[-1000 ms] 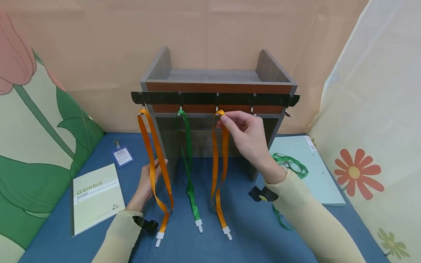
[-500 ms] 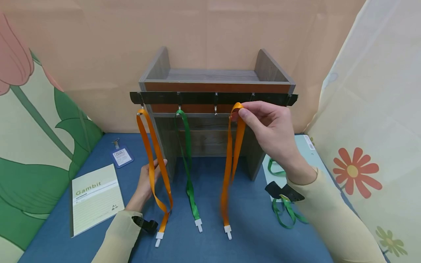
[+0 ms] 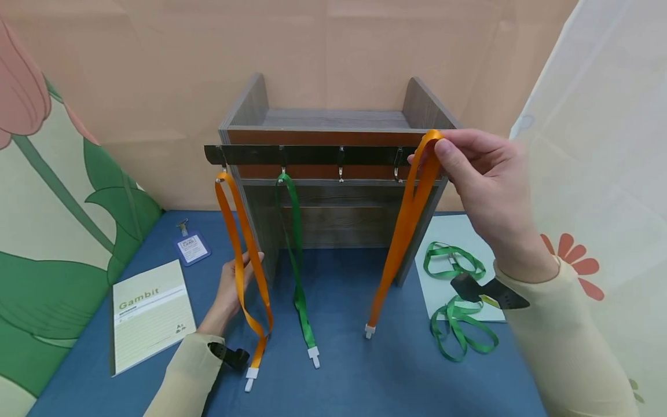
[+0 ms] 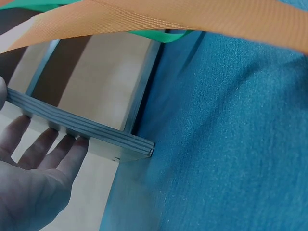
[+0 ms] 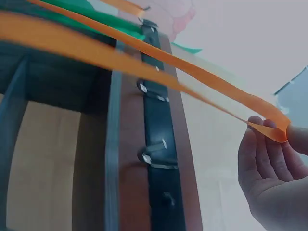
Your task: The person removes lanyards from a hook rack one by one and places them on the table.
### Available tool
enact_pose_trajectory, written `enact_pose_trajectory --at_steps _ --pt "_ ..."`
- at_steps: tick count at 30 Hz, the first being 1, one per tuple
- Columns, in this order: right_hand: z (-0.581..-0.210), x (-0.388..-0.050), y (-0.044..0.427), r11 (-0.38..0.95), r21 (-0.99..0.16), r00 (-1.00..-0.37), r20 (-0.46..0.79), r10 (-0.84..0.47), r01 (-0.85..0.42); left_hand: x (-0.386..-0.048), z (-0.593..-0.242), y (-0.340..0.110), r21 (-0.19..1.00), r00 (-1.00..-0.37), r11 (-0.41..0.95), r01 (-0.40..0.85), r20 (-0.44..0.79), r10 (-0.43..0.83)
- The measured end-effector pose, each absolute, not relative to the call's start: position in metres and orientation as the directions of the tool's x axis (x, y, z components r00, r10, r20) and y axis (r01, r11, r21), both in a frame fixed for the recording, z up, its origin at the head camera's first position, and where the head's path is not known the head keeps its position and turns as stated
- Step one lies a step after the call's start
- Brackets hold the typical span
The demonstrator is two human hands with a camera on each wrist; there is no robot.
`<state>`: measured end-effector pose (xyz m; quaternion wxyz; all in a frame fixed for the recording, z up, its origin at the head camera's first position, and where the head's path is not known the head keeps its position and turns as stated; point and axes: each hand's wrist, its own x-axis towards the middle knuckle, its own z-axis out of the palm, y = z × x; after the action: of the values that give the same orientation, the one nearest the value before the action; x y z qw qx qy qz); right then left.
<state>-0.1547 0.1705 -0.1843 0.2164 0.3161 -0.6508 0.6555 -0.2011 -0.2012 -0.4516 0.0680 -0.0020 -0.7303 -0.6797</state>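
An orange lanyard [image 3: 403, 231] hangs at a slant from my right hand [image 3: 495, 185], its top loop pinched between thumb and fingers near the rail's right end. In the right wrist view the pinched loop [image 5: 275, 132] is off the hooks. My left hand [image 3: 233, 286] grips the left side panel of the grey shelf [image 3: 257, 243]; the left wrist view shows fingers [image 4: 67, 149] on one face of the panel edge [image 4: 82, 120]. Another orange lanyard [image 3: 244, 231] hangs on the leftmost hook, a green lanyard [image 3: 298, 243] on the second. The black hook rail [image 3: 312, 155] spans the shelf front.
Two green lanyards lie at right, one [image 3: 471, 272] on a pale blue folder [image 3: 427, 231], another [image 3: 453, 324] partly over its front edge. A notebook [image 3: 151, 318] and a badge holder [image 3: 193, 248] lie at left on the blue cloth [image 3: 339, 370].
My right hand has lifted the orange lanyard off the middle hook and moved it right and up. The green lanyards at right are more exposed. My left hand stays on the panel.
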Motion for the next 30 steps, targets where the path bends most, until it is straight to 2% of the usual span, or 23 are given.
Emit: enact_pose_trajectory --at_steps 4,9,19,30 --pt "-0.178 -0.159 0.180 -0.116 -0.713 -0.708 0.700 -0.091 -0.691 -0.198 -0.446 -0.199 0.991 -0.991 0.092 0.100 0.108 -0.084" --pt "-0.179 -0.161 0.193 -0.243 -0.739 -0.749 0.659 -0.066 -0.628 -0.202 -0.454 -0.201 0.992 -0.991 0.081 0.096 0.103 -0.090" --pt "-0.196 -0.151 0.214 -0.231 -0.759 -0.775 0.632 -0.032 -0.609 -0.206 -0.466 -0.201 0.985 -0.981 0.054 0.167 0.171 -0.096" --pt "-0.212 -0.137 0.229 -0.208 -0.775 -0.788 0.615 -0.029 -0.597 -0.207 -0.464 -0.203 0.992 -0.988 0.072 0.101 0.108 -0.106"
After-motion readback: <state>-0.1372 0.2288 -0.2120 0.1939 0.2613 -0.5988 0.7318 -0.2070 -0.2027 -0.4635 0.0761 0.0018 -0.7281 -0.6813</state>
